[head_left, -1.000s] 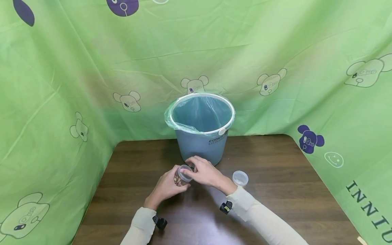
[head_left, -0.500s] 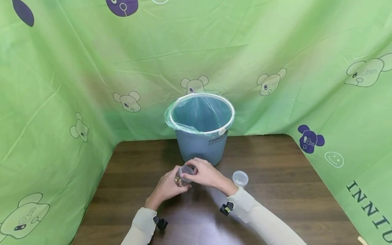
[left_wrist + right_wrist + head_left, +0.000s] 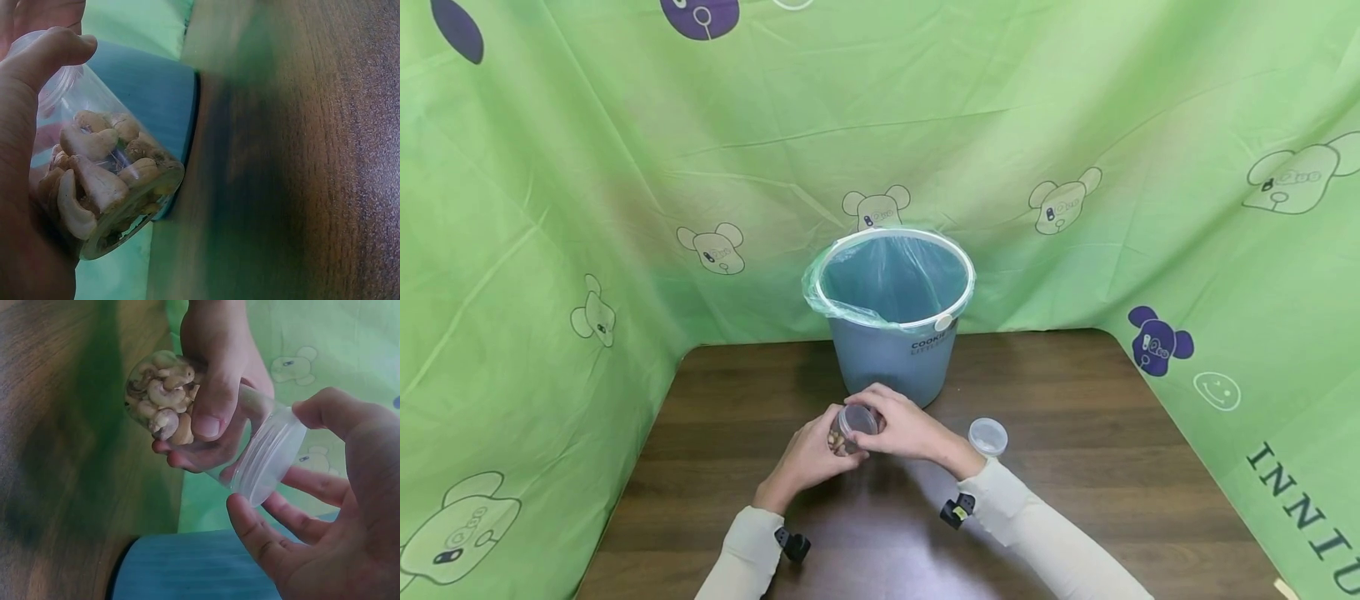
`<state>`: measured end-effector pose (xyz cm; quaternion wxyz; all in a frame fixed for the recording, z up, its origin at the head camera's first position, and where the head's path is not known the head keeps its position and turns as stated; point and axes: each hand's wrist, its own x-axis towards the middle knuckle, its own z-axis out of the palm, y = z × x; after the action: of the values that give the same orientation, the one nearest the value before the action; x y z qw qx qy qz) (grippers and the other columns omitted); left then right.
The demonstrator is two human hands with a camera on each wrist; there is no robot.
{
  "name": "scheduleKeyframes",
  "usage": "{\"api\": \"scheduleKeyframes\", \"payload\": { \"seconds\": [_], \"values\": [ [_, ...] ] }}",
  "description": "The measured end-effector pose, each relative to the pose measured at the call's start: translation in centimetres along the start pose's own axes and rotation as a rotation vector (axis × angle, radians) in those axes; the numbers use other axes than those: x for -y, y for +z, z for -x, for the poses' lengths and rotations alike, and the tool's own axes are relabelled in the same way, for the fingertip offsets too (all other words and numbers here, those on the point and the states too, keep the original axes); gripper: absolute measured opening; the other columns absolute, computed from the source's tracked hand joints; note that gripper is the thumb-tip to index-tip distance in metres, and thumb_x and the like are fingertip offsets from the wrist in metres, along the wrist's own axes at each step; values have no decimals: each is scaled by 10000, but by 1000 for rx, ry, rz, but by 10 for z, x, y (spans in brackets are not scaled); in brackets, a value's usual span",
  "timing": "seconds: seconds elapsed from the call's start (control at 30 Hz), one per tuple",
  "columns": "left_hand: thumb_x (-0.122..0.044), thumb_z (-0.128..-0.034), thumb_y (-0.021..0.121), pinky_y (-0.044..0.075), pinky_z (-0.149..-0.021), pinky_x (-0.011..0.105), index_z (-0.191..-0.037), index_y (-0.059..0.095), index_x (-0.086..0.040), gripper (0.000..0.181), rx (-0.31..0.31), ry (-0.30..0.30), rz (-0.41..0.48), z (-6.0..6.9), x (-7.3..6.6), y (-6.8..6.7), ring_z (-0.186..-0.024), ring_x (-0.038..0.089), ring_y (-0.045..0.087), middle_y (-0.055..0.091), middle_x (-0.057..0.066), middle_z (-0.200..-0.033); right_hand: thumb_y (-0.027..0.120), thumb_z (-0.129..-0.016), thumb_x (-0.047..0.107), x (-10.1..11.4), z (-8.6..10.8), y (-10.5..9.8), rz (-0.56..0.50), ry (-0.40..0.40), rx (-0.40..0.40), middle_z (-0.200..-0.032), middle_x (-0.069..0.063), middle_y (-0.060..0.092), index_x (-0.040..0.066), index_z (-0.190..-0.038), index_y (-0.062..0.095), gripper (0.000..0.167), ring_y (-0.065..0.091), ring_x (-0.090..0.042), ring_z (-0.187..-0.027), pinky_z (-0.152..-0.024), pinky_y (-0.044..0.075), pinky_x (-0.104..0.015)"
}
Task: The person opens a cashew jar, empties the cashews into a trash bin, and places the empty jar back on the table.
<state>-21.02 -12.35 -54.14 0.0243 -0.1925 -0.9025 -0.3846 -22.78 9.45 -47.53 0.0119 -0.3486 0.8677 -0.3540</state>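
A clear plastic jar (image 3: 134, 112) with cashews (image 3: 165, 394) in its lower part is held tilted just above the table, in front of the bucket. My left hand (image 3: 812, 454) grips the jar's side, its thumb lying along the wall. At the jar's mouth is a translucent ribbed lid (image 3: 275, 456). My right hand (image 3: 910, 427) holds this lid by its rim, with the thumb on one side and the fingertips on the other. The lid appears seated on the jar.
A blue bucket (image 3: 891, 358) lined with a thin green plastic bag (image 3: 842, 312) stands behind the hands. To the right, a small round translucent container or lid (image 3: 988, 435) sits beside my right wrist. Green printed cloth (image 3: 760, 133) encloses the wooden table (image 3: 715, 500).
My right fingers have shifted around the lid's rim and now spread across it more. The jar has moved very slightly right; my left hand keeps its grip.
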Motion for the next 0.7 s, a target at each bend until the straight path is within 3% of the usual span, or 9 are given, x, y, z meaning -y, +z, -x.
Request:
{"api": "scheduleKeyframes", "payload": {
  "seconds": [0.27,0.7],
  "values": [
    [-366,-819,876,598,-836,342,-1336,587,-171,624,1,-11,-3,0,1,0,-996,154,704,724,14,-1162,754,-852,189,-1,0,0,-44,-26,53,-1391,-44,623,152,-1421,652,580,581,-235,-1292,-1073,504,-456],
    [-366,-834,869,606,-858,367,-1380,573,-142,660,15,-8,7,1,3,-3,-1014,167,709,728,39,-1186,756,-816,111,-2,-1,3,-73,-56,56,-1429,-34,603,165,-1409,656,604,540,-246,-1331,-1083,487,-481]
  ]
}}
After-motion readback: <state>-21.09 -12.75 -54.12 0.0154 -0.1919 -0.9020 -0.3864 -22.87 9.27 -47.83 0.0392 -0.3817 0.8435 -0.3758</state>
